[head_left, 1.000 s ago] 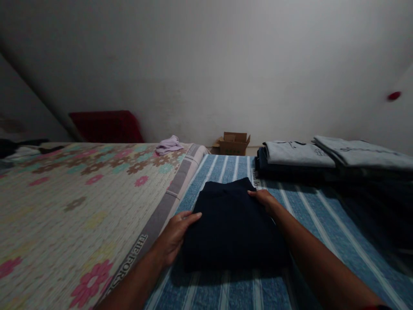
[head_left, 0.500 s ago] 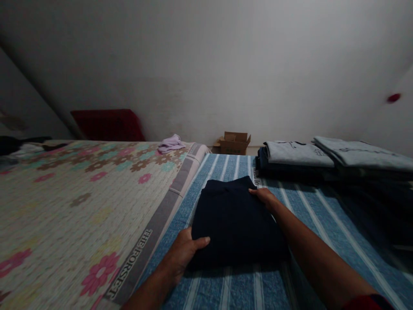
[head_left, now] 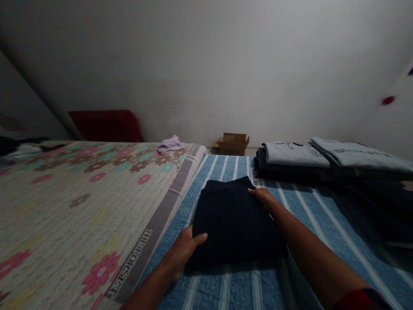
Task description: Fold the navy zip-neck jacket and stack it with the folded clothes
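A folded dark navy garment (head_left: 237, 224) lies on the blue striped sheet (head_left: 226, 292) in front of me. At its near left edge my left hand (head_left: 187, 245) grips it, thumb on top and the other fingers hidden beneath or behind the cloth. My right hand (head_left: 263, 196) holds the far right corner, with the thumb over the upper face and most fingers out of sight. The garment's exact kind does not show.
Folded light grey garments (head_left: 295, 154) rest on dark folded cloth at the right. A floral mattress cover (head_left: 106, 202) spreads out on the left, with a crumpled lilac cloth (head_left: 171, 144) near its far edge. An open cardboard box (head_left: 232, 144) stands by the wall.
The left thumb has slid slightly left on the garment's edge. The view has shifted a little; both hands keep hold of the garment.
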{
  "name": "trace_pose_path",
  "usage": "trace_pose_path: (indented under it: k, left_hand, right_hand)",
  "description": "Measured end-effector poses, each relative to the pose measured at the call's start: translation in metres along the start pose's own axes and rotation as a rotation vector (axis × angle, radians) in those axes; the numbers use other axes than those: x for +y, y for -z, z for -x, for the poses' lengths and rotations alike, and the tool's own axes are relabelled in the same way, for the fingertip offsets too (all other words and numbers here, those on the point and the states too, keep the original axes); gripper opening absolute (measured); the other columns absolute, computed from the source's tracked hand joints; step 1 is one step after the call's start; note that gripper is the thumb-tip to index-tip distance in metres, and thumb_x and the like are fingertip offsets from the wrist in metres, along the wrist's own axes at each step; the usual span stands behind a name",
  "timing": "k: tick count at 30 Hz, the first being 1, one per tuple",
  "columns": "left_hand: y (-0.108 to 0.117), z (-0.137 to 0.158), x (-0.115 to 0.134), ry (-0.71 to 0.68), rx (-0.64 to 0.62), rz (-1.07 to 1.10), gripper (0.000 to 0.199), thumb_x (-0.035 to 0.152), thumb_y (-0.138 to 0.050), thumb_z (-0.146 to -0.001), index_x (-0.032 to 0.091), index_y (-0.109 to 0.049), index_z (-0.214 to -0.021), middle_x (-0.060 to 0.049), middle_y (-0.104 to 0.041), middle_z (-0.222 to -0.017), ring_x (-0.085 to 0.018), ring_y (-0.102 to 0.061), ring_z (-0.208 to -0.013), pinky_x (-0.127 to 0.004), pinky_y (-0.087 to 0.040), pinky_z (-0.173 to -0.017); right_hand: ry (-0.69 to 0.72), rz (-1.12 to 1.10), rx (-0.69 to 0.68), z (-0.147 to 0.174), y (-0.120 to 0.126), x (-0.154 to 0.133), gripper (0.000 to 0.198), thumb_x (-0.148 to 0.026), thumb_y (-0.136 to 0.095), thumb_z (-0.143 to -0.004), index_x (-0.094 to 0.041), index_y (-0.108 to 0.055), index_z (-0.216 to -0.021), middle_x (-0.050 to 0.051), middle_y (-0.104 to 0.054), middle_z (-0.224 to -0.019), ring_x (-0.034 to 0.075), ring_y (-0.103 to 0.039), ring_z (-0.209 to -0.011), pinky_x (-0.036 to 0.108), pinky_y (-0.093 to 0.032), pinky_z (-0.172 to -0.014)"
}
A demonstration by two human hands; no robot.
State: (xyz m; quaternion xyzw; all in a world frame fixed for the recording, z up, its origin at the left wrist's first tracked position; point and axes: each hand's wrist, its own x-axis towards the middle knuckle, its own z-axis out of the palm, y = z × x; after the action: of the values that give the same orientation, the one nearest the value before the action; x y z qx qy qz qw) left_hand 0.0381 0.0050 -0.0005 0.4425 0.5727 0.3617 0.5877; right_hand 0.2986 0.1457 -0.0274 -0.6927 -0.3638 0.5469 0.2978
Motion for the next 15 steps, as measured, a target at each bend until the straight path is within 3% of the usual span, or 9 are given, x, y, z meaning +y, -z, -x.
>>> trace_pose_path:
  k: [8, 15]
  left_hand:
    - [-0.001, -0.003, -0.006, -0.046, 0.072, -0.026, 0.054, 0.030, -0.067, -0.069, 0.013, -0.055, -0.119, -0.010, -0.066, -0.110, -0.026, -0.059, -0.106, -0.036, -0.047, -0.089]
    - [0.001, -0.008, -0.010, -0.027, 0.089, -0.037, 0.051, 0.029, -0.069, -0.067, 0.013, -0.058, -0.114, -0.011, -0.066, -0.111, -0.027, -0.060, -0.103, -0.037, -0.049, -0.085]
  right_hand:
    - [0.010, -0.065, -0.017, 0.004, 0.005, 0.003, 0.027, -0.037, -0.056, -0.085, -0.011, -0.059, -0.095, 0.006, -0.065, -0.087, 0.016, -0.062, -0.072, 0.030, -0.051, -0.064]
    - [0.097, -0.160, -0.164, 0.052, 0.027, 0.026, 0.026, -0.034, -0.061, -0.080, -0.010, -0.061, -0.092, 0.009, -0.069, -0.081, 0.017, -0.064, -0.068, 0.027, -0.050, -0.061]
